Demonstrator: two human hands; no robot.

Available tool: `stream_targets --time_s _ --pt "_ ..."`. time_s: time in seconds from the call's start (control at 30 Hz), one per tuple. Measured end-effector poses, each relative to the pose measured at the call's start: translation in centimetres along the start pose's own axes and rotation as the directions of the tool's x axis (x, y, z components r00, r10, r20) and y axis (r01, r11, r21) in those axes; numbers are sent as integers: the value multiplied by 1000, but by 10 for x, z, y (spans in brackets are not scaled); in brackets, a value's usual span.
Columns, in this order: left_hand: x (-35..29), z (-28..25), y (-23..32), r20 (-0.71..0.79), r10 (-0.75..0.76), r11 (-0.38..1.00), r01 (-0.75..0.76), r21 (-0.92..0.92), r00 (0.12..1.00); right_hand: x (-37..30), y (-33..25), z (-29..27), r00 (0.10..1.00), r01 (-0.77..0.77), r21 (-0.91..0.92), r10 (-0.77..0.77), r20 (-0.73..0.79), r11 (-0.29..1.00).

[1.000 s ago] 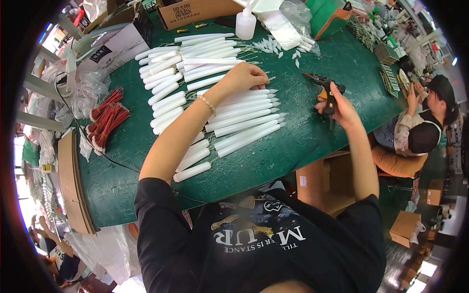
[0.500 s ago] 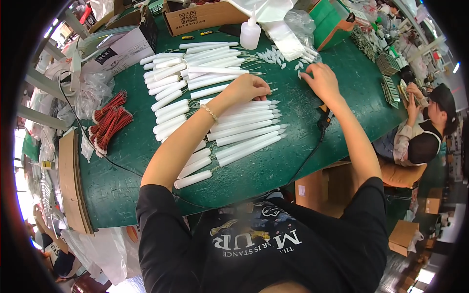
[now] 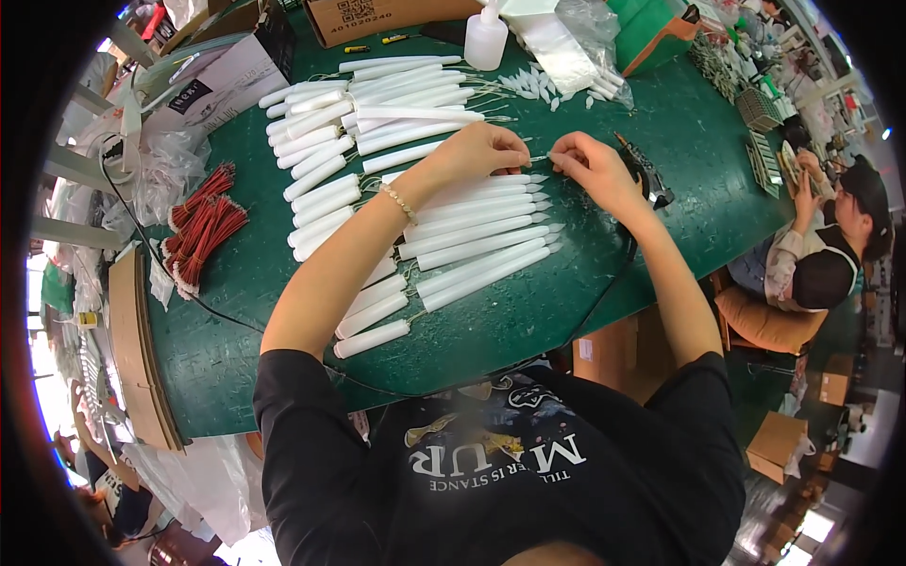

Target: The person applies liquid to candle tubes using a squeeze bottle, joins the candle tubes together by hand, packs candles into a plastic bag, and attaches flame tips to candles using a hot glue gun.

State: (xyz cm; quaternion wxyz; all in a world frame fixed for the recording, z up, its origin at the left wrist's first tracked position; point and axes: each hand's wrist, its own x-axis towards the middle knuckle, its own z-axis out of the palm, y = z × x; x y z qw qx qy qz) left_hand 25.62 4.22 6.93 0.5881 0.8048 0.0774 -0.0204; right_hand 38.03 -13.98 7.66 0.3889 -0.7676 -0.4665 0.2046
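Observation:
White taper candles lie in a row before me, several of them ending in pale flame-shaped tips. Over the upper end of this row, my left hand is closed in a pinch; what its fingers hold is hidden. Just to its right, my right hand pinches a small pale flame-shaped tip, mostly covered by the fingers. The two hands' fingertips are close together but apart. Loose translucent tips are scattered beyond the hands.
Shorter white tubes with wires lie at left, near bundled red wires. A black corded tool rests right of my right hand. A white squeeze bottle and cardboard box stand behind. A co-worker sits at right.
My right hand has come from beside the loose tips toward my left hand, bringing a small tip. The left hand stays over the candles. The whole view has shifted slightly.

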Motion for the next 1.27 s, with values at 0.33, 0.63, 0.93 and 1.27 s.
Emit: stream_targets --time_s 0.33,0.63,0.93,1.27 --pt "2 -1 -6 29 7 997 -9 78 1000 -9 0 5 1000 -25 221 20 24 975" --pt "4 -1 -9 35 25 997 -28 70 999 -9 -3 2 1000 -13 232 9 21 973" --pt "4 0 -11 28 71 994 -73 79 997 -5 -4 8 1000 -1 183 -1 14 983" --pt "2 0 -11 -6 53 990 -51 135 999 -1 0 12 999 -33 217 31 11 976"
